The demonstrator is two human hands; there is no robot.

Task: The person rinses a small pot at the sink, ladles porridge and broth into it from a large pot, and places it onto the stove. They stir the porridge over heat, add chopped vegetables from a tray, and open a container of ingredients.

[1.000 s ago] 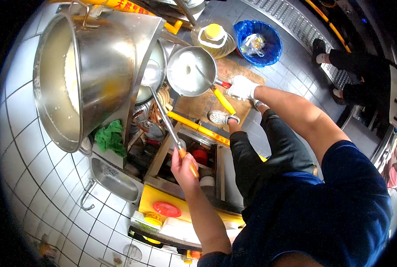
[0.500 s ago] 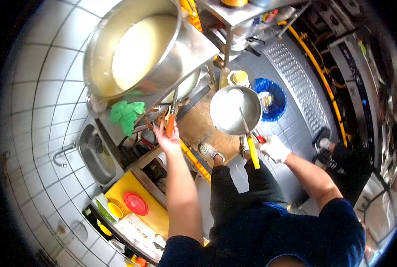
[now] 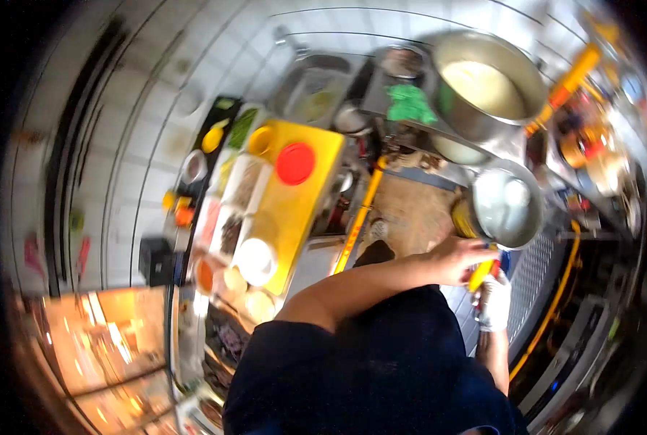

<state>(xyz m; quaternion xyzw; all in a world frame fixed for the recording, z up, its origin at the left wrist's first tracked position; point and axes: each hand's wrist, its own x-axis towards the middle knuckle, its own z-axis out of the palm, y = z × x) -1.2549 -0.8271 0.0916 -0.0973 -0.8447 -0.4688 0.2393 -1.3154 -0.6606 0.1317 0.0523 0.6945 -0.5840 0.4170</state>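
Note:
My right hand [image 3: 494,303], in a white glove, is closed around the red handle of a deep metal pan [image 3: 499,190]. The pan is up at the right, beside the steel shelf. A utensil with a yellow handle [image 3: 481,276] lies along the pan's handle; its metal end is blurred. My bare left hand [image 3: 460,261] reaches across my body, fingers curled over the upper part of the yellow handle, close to the glove. Behind the pan, a large steel pot [image 3: 515,119] of pale liquid stands on the shelf, with a crumpled green cloth [image 3: 409,104] to its left.
A sink [image 3: 291,90] is at the wall. Left of me runs a yellow cutting board [image 3: 305,212] with a red lid [image 3: 295,163], beside trays of ingredients. A yellow-orange pipe [image 3: 362,214] lies along the counter's front. A floor grate [image 3: 533,272] is at the right.
The view has turned left. My left hand has left the orange-handled utensil by the pot and come across to the yellow handle. My right hand still holds the pan.

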